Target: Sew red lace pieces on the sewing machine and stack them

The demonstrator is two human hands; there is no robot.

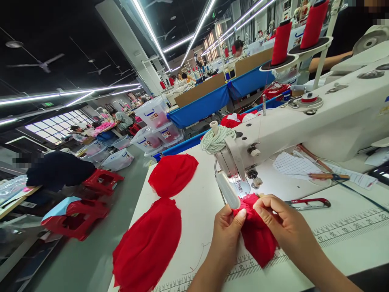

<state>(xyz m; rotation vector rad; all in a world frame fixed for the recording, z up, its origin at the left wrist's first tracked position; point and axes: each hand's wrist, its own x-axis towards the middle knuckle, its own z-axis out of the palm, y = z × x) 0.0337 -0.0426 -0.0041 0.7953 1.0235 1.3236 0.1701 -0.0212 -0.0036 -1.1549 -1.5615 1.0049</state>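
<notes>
A piece of red fabric (258,239) is held between both hands just in front of the sewing machine (273,121), its lower end hanging over the printed ruler on the table. My left hand (227,227) pinches the fabric's upper left edge, close below the white presser-foot area. On the upper right edge, my right hand (278,213) grips with thumb and index finger together. The needle area is partly hidden behind a pale oblong guard (227,190). A red-handled cutter (313,203) lies to the right, behind my right hand.
Two stacked red fabric pieces, one farther (173,174) and one nearer (152,247), lie left on the white table (197,219). Red thread cones (281,42) stand above the machine. Paper scraps (291,166) lie right. Red stools (75,217) and plastic bins (152,113) stand beyond the table; people work farther off.
</notes>
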